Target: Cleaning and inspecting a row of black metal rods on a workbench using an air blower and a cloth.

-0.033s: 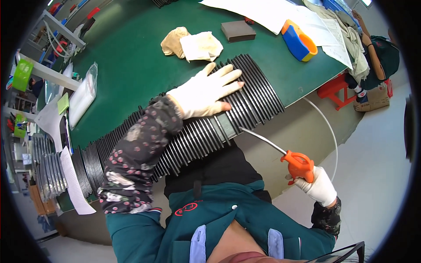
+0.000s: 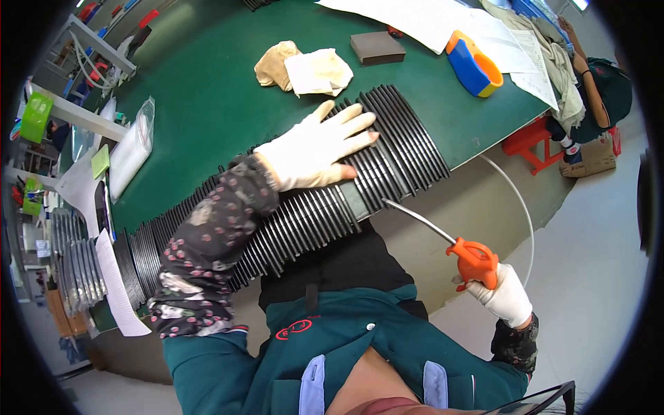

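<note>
A long row of thin black plates (image 2: 304, 225) stands on edge along the near side of the green table (image 2: 200, 104). My left hand (image 2: 311, 149), in a whitish glove with some bare fingertips, lies on top of the row with its fingers spread. Just below that hand, a narrow gap parts the plates and shows the green surface. In my right hand (image 2: 508, 297), also gloved, is an orange air blow gun (image 2: 476, 263). Its long bent metal nozzle points at the plates' near edges, right of the gap; whether the tip touches them I cannot tell.
Beyond the row lie folded cloths (image 2: 318, 72), a dark grey block (image 2: 377, 48), a blue and orange tape dispenser (image 2: 474, 66) and paper sheets (image 2: 394, 21). A white hose (image 2: 522, 207) hangs at the right. Another person (image 2: 602, 90) is near a red stool (image 2: 529, 142).
My left hand has slid slightly left along the plates. A plate that stood within the gap no longer stands apart there. The blow gun has shifted slightly right.
</note>
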The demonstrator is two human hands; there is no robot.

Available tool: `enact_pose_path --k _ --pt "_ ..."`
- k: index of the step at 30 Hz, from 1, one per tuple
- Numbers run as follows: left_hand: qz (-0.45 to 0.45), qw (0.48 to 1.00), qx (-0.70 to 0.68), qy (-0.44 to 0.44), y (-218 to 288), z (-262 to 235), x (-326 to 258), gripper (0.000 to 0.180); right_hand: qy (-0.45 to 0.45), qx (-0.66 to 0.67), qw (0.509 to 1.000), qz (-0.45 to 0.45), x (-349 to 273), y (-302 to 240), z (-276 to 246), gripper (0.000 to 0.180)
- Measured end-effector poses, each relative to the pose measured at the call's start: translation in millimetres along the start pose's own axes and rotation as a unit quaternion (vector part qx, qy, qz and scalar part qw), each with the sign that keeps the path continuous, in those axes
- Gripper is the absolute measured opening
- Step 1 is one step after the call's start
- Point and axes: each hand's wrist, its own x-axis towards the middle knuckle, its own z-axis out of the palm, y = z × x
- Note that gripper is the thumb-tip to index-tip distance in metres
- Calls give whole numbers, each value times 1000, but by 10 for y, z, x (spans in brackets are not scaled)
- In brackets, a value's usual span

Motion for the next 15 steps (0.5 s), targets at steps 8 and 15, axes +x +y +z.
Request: enact_pose_path --k 8,15 --pt "-30 988 -65 136 -306 82 -178 57 34 -98 992 -72 163 10 -37 27" --pt "-50 994 -66 71 -251 57 -99 51 71 -212 970 -99 216 -7 59 24"
